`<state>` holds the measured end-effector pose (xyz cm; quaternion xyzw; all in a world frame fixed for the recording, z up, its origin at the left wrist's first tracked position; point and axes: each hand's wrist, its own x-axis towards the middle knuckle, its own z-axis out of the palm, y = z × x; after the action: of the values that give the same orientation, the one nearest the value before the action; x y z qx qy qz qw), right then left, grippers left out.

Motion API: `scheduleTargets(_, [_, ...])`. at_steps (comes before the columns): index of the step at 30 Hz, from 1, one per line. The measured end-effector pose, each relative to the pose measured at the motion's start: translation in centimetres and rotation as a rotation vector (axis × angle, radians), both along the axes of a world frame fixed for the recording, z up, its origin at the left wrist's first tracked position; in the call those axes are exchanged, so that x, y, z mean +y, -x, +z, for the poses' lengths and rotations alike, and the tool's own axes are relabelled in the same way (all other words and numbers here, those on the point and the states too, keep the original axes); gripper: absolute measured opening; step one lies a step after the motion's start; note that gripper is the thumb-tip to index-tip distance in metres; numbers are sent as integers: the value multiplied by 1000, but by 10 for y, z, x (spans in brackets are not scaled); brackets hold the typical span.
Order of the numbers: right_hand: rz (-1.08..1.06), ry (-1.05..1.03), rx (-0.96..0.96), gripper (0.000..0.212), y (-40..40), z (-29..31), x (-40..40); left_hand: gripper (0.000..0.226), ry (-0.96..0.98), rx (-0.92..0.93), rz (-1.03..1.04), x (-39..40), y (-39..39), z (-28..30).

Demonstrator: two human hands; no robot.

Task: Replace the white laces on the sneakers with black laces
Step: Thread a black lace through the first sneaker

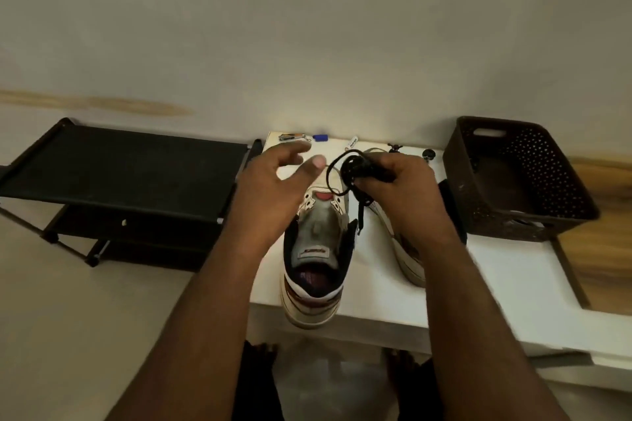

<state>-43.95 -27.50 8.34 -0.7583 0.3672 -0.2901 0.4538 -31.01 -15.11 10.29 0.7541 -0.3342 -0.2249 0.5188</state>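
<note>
A cream high-top sneaker point(316, 260) with brown trim stands on the white table point(478, 287), heel toward me, its eyelets without laces. A second sneaker point(405, 256) lies to its right, mostly hidden under my right arm. My right hand point(396, 195) grips a bundled black lace point(352, 169) above the sneakers, with loops and one end hanging down toward the first shoe's tongue. My left hand point(273, 188) hovers over the first sneaker's toe, fingers spread and relaxed, holding nothing.
A dark woven basket point(519, 178) sits at the table's right end. A black shoe rack point(130, 181) stands left of the table. Small items, including a blue piece point(320, 137) and a keyring point(289, 137), lie along the far edge by the wall.
</note>
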Motion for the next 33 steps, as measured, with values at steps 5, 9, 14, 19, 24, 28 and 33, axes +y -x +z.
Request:
scheduleTargets(5, [194, -300, -196, 43, -23, -4, -6, 12, 110, 239, -69, -15, -17, -33])
scheduleTargets(9, [101, -423, -379, 30, -21, -4, -10, 9, 320, 329, 163, -22, -31, -41])
scheduleTargets(14, [-55, -476, -580, 19, 12, 8, -23, 16, 617, 520, 625, -28, -37, -38])
scheduleTargets(19, [-27, -335, -402, 14, 54, 7, -29, 20, 670, 543, 862, -27, -41, -43])
scheduleTargets(24, [-112, -414, -620, 21, 73, 10, -29, 11, 648, 612, 1034, -24, -58, -61])
scheduleTargets(28, [-270, -343, -709, 25, 70, 22, -17, 51, 425, 442, 1162, -22, -53, -56])
scheduleTargets(33, [-54, -47, -259, 12, 38, 29, 1, 39, 413, 191, 24, -36, -12, -32])
